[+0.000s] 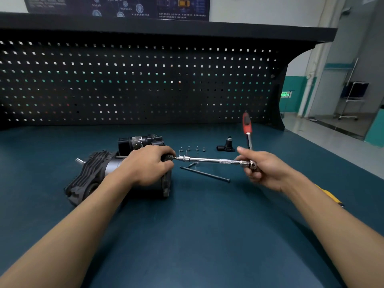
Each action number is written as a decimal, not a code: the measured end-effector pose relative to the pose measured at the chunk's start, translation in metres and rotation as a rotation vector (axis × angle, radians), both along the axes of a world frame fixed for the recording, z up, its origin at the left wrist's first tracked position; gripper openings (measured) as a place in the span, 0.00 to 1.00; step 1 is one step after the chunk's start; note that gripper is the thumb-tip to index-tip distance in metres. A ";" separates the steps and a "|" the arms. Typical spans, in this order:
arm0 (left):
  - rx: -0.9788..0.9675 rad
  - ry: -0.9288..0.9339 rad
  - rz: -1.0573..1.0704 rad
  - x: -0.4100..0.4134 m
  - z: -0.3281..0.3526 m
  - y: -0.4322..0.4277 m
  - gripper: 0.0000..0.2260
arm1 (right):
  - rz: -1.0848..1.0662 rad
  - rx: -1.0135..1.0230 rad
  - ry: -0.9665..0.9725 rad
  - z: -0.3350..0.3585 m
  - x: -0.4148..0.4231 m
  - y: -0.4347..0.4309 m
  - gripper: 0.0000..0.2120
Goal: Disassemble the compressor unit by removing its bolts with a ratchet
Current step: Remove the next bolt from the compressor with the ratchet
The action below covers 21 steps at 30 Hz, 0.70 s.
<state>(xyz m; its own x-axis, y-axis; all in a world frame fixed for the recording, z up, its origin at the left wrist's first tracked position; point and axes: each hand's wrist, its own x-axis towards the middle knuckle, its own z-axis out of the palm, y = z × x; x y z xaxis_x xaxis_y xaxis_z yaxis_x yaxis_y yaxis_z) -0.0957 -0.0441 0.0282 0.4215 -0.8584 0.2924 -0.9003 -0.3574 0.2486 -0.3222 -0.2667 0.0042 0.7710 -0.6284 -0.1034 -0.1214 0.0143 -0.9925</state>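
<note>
The compressor unit (91, 175), black finned casting with a grey cylinder, lies on its side on the blue bench. My left hand (149, 163) presses down on its right end, fingers wrapped over the housing. My right hand (259, 167) grips the head of a ratchet (247, 125) whose red and black handle points up. A long chrome extension bar (209, 160) runs level from the ratchet head to the compressor's right end face, its tip at a bolt under my left fingers.
A long dark bolt (205, 174) lies on the bench below the extension. Several small bolts (192, 149) stand in a row behind it. A black fitting (226, 145) sits further right. A black pegboard (135, 84) closes off the back.
</note>
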 end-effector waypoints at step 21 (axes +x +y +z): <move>0.012 0.024 -0.040 0.000 0.003 0.002 0.16 | -0.134 -0.245 -0.021 -0.002 0.007 0.012 0.36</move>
<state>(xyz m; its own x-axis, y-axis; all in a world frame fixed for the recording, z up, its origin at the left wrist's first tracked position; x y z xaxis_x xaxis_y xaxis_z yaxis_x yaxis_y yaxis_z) -0.0959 -0.0426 0.0310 0.3935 -0.8780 0.2724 -0.9078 -0.3244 0.2660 -0.3154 -0.2545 0.0027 0.6797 -0.7291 0.0800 -0.1135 -0.2123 -0.9706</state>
